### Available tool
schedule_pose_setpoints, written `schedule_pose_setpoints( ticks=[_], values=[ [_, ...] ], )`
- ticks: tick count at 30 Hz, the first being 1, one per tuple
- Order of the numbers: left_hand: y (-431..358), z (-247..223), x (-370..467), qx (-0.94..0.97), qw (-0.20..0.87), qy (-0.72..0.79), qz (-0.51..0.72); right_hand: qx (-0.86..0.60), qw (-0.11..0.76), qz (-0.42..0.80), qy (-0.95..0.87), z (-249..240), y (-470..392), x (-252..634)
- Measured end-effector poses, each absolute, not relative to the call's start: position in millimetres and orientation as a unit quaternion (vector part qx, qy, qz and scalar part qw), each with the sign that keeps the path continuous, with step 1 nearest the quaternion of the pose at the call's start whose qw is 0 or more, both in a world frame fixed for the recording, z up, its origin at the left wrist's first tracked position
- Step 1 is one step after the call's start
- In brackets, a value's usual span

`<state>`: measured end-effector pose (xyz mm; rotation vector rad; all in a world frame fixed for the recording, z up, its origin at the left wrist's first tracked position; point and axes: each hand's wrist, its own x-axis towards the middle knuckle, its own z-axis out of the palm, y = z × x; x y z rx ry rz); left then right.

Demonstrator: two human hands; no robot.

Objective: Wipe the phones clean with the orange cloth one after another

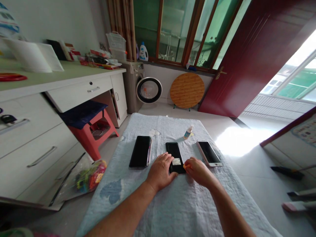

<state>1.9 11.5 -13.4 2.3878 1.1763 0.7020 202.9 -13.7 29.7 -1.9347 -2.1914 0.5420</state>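
A black phone (174,150) with a pale label near its lower end lies on the cloth-covered table (158,204). My left hand (161,169) rests along its left edge, fingers over the phone and thumb at its bottom, pressing it without closing round it. My right hand (198,170) is closed on a small orange tool (186,166), whose tip is at the phone's lower right edge. To the left lies a dark phone (140,151), apparently stacked on another. A white-framed phone (209,153) lies to the right, and a small spray bottle (188,132) stands behind.
On the left are a white desk (74,95), a red stool (95,133) with a dark top and a plastic bag (90,176). Beyond the table stand a washing machine (133,82) with its door open and a round wooden tabletop (187,89). A red door (237,56) is at right.
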Motion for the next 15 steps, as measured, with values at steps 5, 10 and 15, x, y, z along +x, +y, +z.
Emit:
schedule_pose_setpoints(
  ticks=[5,10,15],
  values=[
    [11,-12,2,0.851,0.192,0.418,0.253,-0.637,0.107,0.197,-0.738,35,-30,204],
    [15,-12,3,0.839,0.203,0.434,0.260,-0.616,0.168,0.209,-0.741,34,-38,206],
    [18,-14,3,0.834,0.224,0.436,0.253,-0.613,0.178,0.194,-0.745,26,-36,203]
  ],
)
